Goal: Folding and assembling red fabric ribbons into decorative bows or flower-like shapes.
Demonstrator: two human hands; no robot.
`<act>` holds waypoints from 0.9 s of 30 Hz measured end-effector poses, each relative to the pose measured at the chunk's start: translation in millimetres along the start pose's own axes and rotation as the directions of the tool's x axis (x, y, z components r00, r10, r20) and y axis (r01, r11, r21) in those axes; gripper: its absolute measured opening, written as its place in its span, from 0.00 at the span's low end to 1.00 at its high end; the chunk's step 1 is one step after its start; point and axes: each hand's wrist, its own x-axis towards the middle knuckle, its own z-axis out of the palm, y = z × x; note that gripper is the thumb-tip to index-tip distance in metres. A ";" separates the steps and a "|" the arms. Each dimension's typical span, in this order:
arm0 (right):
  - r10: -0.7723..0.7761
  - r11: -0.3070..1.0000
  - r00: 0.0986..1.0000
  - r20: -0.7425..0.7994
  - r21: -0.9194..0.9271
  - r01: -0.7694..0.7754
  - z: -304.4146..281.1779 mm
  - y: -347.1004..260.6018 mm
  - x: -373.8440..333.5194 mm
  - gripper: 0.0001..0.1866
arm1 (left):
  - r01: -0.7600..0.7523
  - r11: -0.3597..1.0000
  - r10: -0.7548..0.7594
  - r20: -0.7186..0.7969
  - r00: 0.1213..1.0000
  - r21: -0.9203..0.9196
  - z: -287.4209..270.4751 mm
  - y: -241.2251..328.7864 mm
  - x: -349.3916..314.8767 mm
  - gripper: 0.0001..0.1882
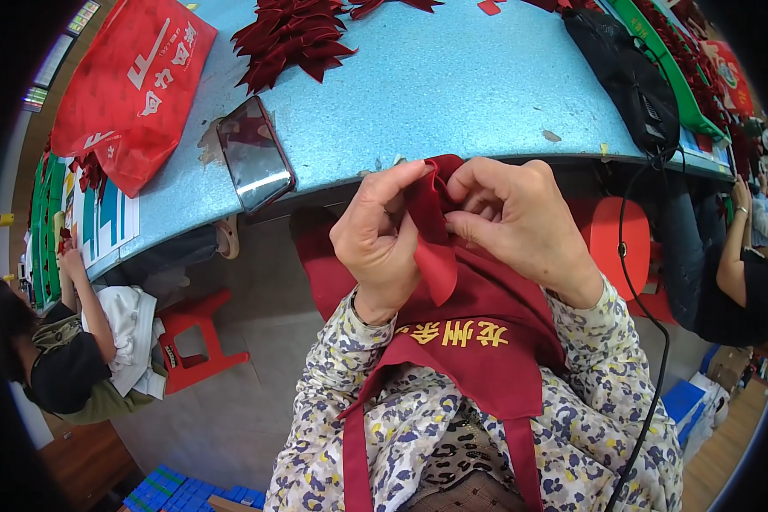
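Observation:
Both hands are raised in front of my dark red apron (478,299), near the table's front edge. Between them is a folded piece of red velvet ribbon (428,209), with a brighter red end (436,269) hanging down. My left hand (377,235) pinches its left side near the top, thumb and fingers closed on it. On the other side, my right hand (525,222) has thumb and forefinger closed on the ribbon's right edge. Whether something small sits between those fingertips is hidden.
On the blue table (401,94) lie a phone (256,154), a pile of dark red velvet bows (286,38), a red bag (136,85) and a black bag (623,72). A black cable (627,256) hangs at my right. People sit at both sides; a red stool (198,341) stands left.

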 end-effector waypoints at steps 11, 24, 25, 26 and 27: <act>0.012 0.998 0.999 -0.043 -0.056 -0.014 5.3 12.1 -0.7 0.06 | 0.011 0.997 -0.018 0.103 0.995 0.072 -6.0 -4.4 1.5 0.23; 0.062 0.995 0.992 0.113 -0.083 -0.053 -8.1 25.5 5.3 0.07 | 0.129 0.991 -0.133 0.179 0.975 0.033 -0.9 -9.3 -0.4 0.17; 0.045 0.993 0.994 0.103 -0.117 -0.033 -8.6 25.4 4.9 0.07 | 0.129 0.991 -0.133 0.180 0.975 0.032 0.3 -10.5 -0.4 0.17; 0.027 0.988 0.995 0.094 -0.151 -0.012 -8.9 25.4 4.5 0.07 | 0.114 0.993 -0.118 0.177 0.977 0.035 1.4 -11.7 -0.4 0.17; 0.027 0.988 0.995 0.093 -0.151 -0.013 -7.6 26.7 3.9 0.07 | 0.098 0.994 -0.103 0.174 0.979 0.038 2.4 -12.7 -0.4 0.17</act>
